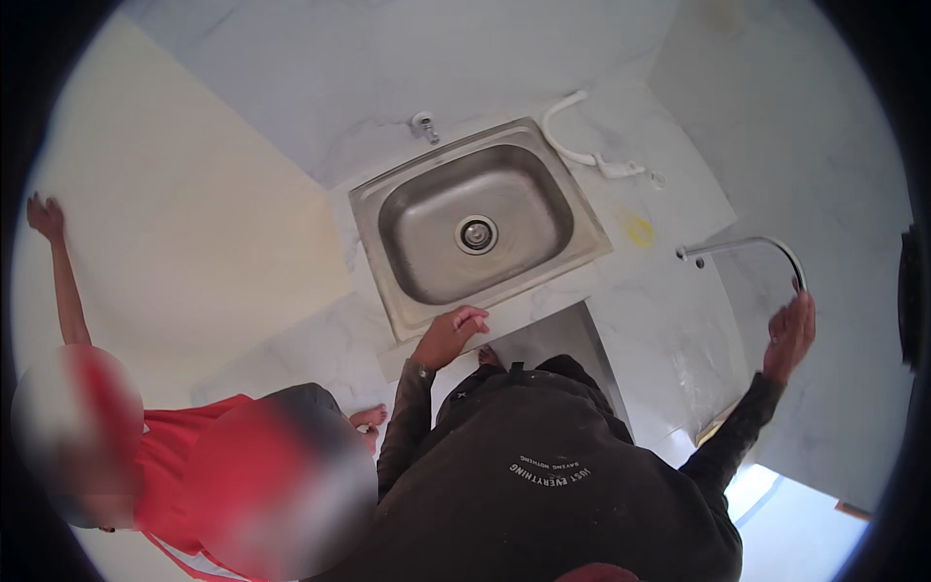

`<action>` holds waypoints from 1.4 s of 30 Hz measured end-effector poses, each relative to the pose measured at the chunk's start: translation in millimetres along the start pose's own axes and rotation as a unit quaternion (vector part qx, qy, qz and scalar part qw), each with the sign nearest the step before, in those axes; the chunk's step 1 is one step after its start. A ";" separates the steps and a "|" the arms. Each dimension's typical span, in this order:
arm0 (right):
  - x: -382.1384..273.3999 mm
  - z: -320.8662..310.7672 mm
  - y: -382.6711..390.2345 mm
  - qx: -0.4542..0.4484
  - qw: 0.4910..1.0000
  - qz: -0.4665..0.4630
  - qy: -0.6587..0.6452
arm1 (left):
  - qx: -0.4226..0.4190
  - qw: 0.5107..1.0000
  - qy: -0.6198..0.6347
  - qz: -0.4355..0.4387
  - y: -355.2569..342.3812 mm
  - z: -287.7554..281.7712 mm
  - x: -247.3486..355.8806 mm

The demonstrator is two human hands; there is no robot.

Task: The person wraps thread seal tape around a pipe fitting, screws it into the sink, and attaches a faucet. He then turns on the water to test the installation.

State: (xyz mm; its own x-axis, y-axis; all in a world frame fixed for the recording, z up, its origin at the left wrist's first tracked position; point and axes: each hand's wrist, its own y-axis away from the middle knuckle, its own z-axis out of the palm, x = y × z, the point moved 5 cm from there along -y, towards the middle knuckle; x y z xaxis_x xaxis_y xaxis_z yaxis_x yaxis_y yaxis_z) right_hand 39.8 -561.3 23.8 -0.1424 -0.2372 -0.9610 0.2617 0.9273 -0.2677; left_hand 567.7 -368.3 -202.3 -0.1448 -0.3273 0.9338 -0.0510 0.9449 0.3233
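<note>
We look down on a stainless steel sink [480,228], a brushed rectangular basin with rounded corners and a round drain, set slightly askew in a white marble-veined countertop [650,320]. Our left hand [450,336] rests on the counter edge just at the sink's near rim, fingers curled loosely and holding nothing. Our right hand [790,335] is raised with fingers spread, its fingertips at the back end of a chrome gooseneck faucet [747,250]; we cannot tell whether it truly grips the tube. The faucet is a thin curved pipe, its long axis running left to right, its spout end pointing left toward the sink but well apart from it. A white flexible hose [572,136] loops behind the sink. Another person in red [194,456] stands at our left, blurred, one hand on the cream wall.
</note>
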 end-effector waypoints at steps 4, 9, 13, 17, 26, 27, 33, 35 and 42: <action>-21.3 142.3 -33.7 -0.089 0.994 -0.011 -0.065 | 0.114 0.993 0.023 0.002 2.6 -49.6 -1.2; -50.2 294.1 -61.9 -0.214 0.970 -0.089 -0.072 | 0.202 0.978 0.053 0.003 9.1 -79.1 -6.4; -61.3 394.5 -71.5 -0.283 0.949 -0.096 -0.099 | 0.248 0.966 0.076 -0.017 10.1 -94.3 -4.0; -70.8 476.6 -72.5 -0.358 0.923 -0.122 -0.076 | 0.299 0.947 0.113 -0.002 5.7 -114.1 10.0; -47.0 575.8 -74.8 -0.431 0.892 -0.129 -0.048 | 0.348 0.935 0.056 0.031 -86.7 -168.8 35.3; -42.2 579.7 -76.1 -0.432 0.893 -0.119 -0.040 | 0.348 0.935 0.055 0.039 -101.8 -173.9 38.4; -27.1 593.0 -78.3 -0.430 0.898 -0.093 -0.031 | 0.359 0.927 0.071 0.086 -191.0 -207.6 57.4; -25.0 593.7 -78.7 -0.426 0.901 -0.083 -0.026 | 0.352 0.928 0.075 0.095 -211.7 -216.1 62.0; -20.8 589.9 -77.3 -0.420 0.904 -0.063 -0.038 | 0.333 0.931 0.101 0.112 -244.9 -226.9 66.7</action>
State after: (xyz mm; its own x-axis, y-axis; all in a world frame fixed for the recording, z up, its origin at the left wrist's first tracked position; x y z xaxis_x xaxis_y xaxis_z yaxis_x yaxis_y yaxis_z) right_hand 585.7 -798.9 23.2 -0.0457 -0.3451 -0.9374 -0.5747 0.7767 -0.2579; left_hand 794.8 -621.4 -184.3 -0.0403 -0.0512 0.9979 -0.6532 0.7571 0.0125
